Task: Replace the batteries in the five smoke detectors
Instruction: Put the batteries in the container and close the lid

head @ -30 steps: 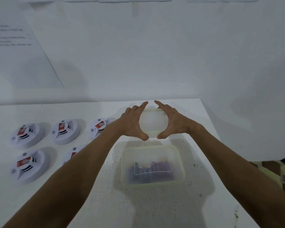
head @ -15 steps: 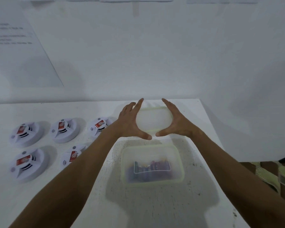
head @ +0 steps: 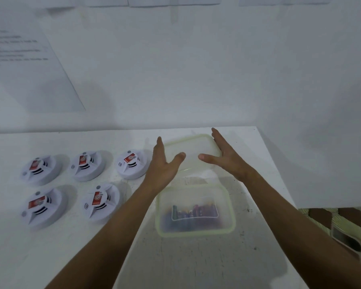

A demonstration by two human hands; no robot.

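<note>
Several white round smoke detectors [head: 131, 164] with red labels lie in two rows on the left of the white table [head: 50, 247]. A clear plastic box with a green rim [head: 231, 207] sits in front of me and holds batteries [head: 194, 213]. Its lid [head: 190, 147] lies flat on the table just behind the box. My left hand [head: 165, 165] hovers at the lid's left edge, fingers straight. My right hand [head: 225, 157] is at the lid's right edge, fingers straight. Neither hand holds anything.
A white wall rises right behind the table, with a printed sheet [head: 29, 65] stuck on it at the left. The table's right edge [head: 279, 184] runs close to the box. Patterned floor [head: 346, 226] shows beyond that edge.
Both hands have let go of the lid and spread apart to its sides. The lid now rests flat on the table behind the box.
</note>
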